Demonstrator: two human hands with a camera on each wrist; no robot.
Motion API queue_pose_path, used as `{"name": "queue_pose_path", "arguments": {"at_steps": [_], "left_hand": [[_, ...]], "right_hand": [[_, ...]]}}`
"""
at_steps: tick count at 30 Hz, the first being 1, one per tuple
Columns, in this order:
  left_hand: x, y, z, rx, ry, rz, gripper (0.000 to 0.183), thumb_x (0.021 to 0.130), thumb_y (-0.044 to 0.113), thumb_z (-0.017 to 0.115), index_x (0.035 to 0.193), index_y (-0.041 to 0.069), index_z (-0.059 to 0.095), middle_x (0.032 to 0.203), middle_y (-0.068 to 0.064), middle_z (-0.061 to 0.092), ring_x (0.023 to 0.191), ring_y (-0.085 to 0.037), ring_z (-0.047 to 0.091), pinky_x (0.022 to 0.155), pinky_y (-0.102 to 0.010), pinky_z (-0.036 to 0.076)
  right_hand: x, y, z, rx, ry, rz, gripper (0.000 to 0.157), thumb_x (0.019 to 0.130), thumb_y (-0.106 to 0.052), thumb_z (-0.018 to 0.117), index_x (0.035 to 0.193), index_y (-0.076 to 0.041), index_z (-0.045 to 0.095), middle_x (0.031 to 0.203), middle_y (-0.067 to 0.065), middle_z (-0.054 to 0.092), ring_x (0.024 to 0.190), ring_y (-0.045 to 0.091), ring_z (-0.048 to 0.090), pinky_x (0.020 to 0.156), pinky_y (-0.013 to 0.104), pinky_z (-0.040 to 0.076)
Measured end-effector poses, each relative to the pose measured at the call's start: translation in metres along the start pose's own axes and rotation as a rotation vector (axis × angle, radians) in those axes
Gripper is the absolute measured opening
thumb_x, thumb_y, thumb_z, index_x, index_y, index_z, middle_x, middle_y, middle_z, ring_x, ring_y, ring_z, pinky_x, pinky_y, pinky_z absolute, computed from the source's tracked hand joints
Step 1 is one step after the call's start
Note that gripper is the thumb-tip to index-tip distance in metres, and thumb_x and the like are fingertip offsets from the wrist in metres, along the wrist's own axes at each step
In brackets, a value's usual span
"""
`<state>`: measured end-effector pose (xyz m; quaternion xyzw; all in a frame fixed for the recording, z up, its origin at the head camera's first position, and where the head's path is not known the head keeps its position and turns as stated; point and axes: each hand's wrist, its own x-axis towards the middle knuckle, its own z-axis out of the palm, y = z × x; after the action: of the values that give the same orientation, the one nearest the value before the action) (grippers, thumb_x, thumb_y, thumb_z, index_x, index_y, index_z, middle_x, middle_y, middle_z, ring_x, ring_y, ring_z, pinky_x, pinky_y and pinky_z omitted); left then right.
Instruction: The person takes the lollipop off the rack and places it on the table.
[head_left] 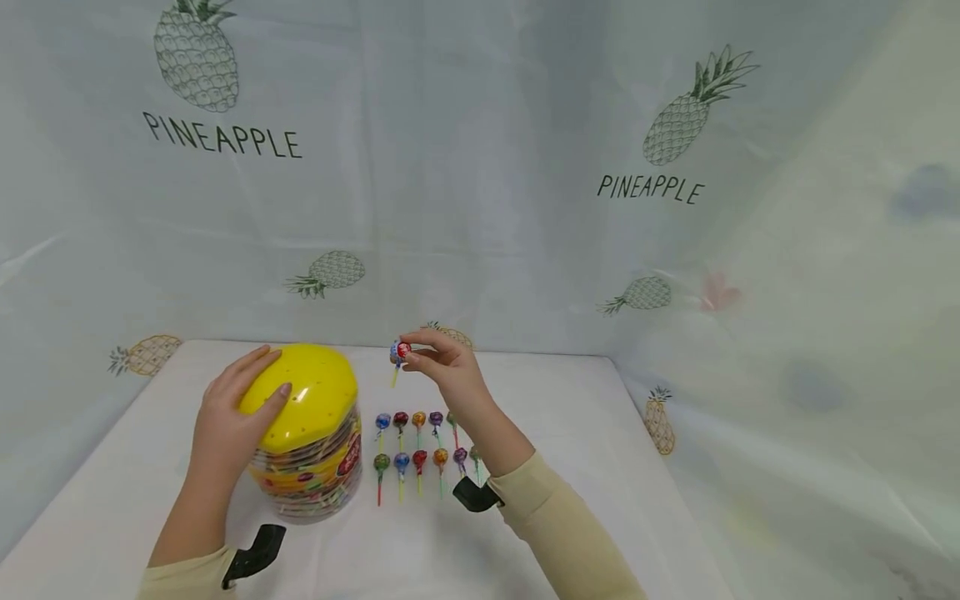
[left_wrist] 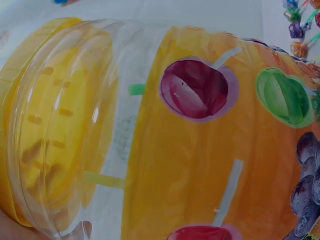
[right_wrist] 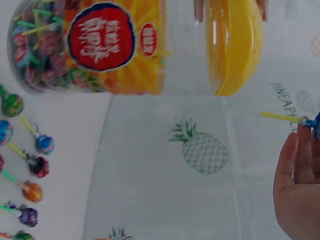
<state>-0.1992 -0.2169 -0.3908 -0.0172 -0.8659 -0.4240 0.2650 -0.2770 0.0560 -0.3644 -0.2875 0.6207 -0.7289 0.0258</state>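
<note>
A large clear candy jar with a yellow lid and a fruit-printed label stands upright on the white table. My left hand grips the lid, thumb across its near top and fingers along its far left side. To the right of the lid, my right hand pinches a lollipop between thumb and fingertips. Its wrapper is blue and red, and a yellow stick hangs down from it. Through the lower wall of the jar, more lollipops are visible.
Right of the jar, wrapped lollipops lie in two rows with their sticks toward me; my right forearm partly covers the right end. A pineapple-printed curtain hangs behind the table.
</note>
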Motion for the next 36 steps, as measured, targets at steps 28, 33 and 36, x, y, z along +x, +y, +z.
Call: {"name": "queue_pose_path", "arguments": {"at_steps": [28, 33, 36], "left_hand": [[0.001, 0.003, 0.003, -0.001, 0.016, -0.026, 0.051, 0.095, 0.027, 0.061, 0.142, 0.009, 0.051, 0.151, -0.012, 0.039, 0.135, -0.044, 0.030, 0.097, -0.072, 0.034], [0.001, 0.002, 0.002, -0.002, 0.016, -0.027, 0.051, 0.095, 0.028, 0.061, 0.142, 0.010, 0.051, 0.151, -0.011, 0.039, 0.136, -0.044, 0.029, 0.098, -0.072, 0.033], [0.001, 0.001, 0.003, -0.012, 0.017, -0.027, 0.051, 0.095, 0.027, 0.061, 0.142, 0.010, 0.052, 0.151, -0.011, 0.039, 0.136, -0.043, 0.029, 0.099, -0.072, 0.032]], "right_hand": [[-0.068, 0.079, -0.107, -0.200, 0.152, 0.336, 0.030, 0.096, -0.008, 0.061, 0.126, -0.004, 0.065, 0.128, 0.010, 0.057, 0.113, 0.036, 0.060, 0.092, 0.032, 0.053], [-0.080, 0.097, -0.125, -0.202, 0.145, 0.363, 0.030, 0.097, -0.006, 0.059, 0.125, 0.003, 0.063, 0.127, 0.016, 0.058, 0.111, 0.033, 0.062, 0.094, 0.035, 0.052], [-0.086, 0.104, -0.135, -0.212, 0.139, 0.370, 0.032, 0.096, -0.006, 0.059, 0.125, 0.008, 0.061, 0.130, 0.021, 0.057, 0.109, 0.026, 0.063, 0.093, 0.034, 0.053]]}}
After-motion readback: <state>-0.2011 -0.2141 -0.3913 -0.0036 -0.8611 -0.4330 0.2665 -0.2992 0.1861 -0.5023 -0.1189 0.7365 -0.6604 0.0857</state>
